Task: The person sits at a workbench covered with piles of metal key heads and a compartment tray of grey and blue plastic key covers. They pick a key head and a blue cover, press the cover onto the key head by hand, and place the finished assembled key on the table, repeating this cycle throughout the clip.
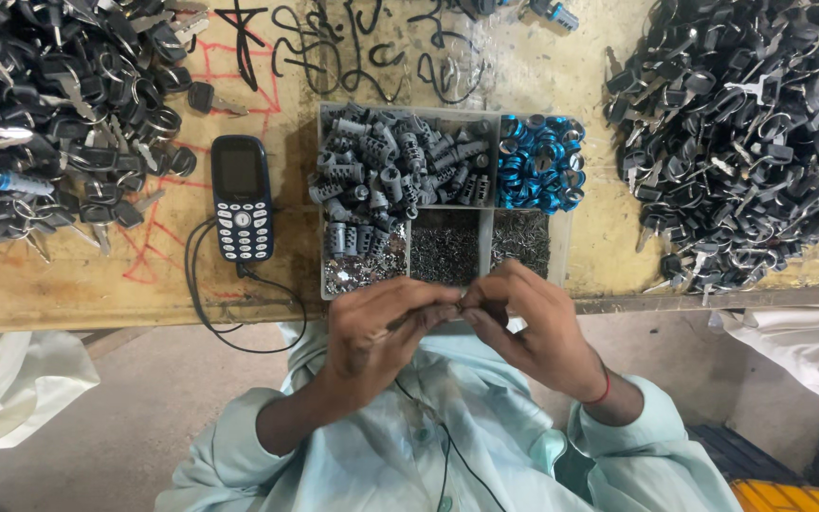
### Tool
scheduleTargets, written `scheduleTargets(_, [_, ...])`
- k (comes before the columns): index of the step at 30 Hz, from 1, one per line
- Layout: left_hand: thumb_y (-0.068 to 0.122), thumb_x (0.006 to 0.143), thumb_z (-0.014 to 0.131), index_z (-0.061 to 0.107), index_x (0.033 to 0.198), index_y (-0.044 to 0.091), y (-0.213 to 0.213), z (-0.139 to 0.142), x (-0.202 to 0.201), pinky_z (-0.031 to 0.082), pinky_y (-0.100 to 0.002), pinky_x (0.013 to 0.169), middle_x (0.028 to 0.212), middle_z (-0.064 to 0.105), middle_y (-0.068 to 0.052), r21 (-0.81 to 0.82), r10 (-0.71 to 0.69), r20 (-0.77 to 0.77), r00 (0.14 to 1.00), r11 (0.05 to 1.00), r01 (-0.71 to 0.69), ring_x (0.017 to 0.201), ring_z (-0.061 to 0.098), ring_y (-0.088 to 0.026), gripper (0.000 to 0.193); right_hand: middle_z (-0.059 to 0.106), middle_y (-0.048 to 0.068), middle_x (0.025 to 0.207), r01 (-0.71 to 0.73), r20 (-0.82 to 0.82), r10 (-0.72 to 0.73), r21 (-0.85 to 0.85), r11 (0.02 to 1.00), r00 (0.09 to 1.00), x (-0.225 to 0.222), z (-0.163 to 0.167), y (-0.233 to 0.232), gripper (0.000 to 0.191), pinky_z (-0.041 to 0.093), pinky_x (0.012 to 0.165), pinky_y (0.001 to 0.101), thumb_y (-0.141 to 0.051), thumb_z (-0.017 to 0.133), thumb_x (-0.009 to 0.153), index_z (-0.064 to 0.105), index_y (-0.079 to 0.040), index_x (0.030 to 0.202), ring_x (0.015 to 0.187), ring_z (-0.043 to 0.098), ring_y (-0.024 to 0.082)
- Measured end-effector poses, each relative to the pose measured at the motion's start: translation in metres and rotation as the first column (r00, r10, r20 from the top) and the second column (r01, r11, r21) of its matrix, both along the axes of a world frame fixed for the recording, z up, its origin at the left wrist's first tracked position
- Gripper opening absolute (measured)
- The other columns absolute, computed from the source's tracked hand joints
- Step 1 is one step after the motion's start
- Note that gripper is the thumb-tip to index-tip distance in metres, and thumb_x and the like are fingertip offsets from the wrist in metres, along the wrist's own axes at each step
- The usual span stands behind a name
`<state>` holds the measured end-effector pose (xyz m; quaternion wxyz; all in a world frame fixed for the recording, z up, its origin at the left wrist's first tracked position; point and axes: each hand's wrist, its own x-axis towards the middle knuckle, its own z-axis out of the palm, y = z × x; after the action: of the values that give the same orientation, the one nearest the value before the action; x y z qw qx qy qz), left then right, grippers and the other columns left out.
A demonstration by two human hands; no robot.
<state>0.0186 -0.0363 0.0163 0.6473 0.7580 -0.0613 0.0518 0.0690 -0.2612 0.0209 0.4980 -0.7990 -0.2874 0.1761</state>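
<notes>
My left hand (376, 332) and my right hand (528, 327) meet fingertip to fingertip just below the table's front edge, pinching a small dark metal part (471, 305) between them; the fingers hide most of it. Directly above the hands stands a compartment tray (322, 256). It holds grey metal lock cylinders (395, 161), blue rings (539, 163), and tiny dark pins (445, 248).
Big heaps of black-headed keys lie at the left (59, 104) and right (746, 142) of the worn wooden table (68, 284). A dark keypad phone (242, 197) with a black cable lies left of the tray. White cloth hangs at both sides.
</notes>
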Motion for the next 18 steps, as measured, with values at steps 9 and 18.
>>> scheduleTargets(9, [0.007, 0.086, 0.077, 0.074, 0.097, 0.002, 0.009, -0.003, 0.007, 0.057, -0.023, 0.070, 0.089, 0.076, -0.004, -0.127, -0.135, -0.256, 0.957, 0.986, 0.105, 0.077, 0.072, -0.009, 0.012, 0.062, 0.004, 0.093, 0.096, -0.508, -0.086, -0.006, 0.995, 0.857, 0.021, 0.019, 0.009, 0.022, 0.053, 0.059, 0.0285, -0.004, 0.071, 0.089, 0.059, -0.011, 0.107, 0.073, 0.062, 0.013])
scheduleTargets(18, [0.006, 0.086, 0.075, 0.073, 0.098, 0.004, 0.003, -0.014, 0.020, 0.057, -0.023, 0.068, 0.086, 0.072, -0.003, -0.106, -0.073, -0.209, 0.975, 0.993, 0.052, 0.075, 0.069, -0.009, 0.012, 0.063, 0.009, 0.086, 0.106, 0.286, 0.127, -0.676, 0.730, 0.950, 0.035, 0.010, -0.012, 0.017, 0.048, 0.059, 0.0452, -0.020, 0.069, 0.089, 0.060, -0.007, 0.097, 0.076, 0.067, 0.032])
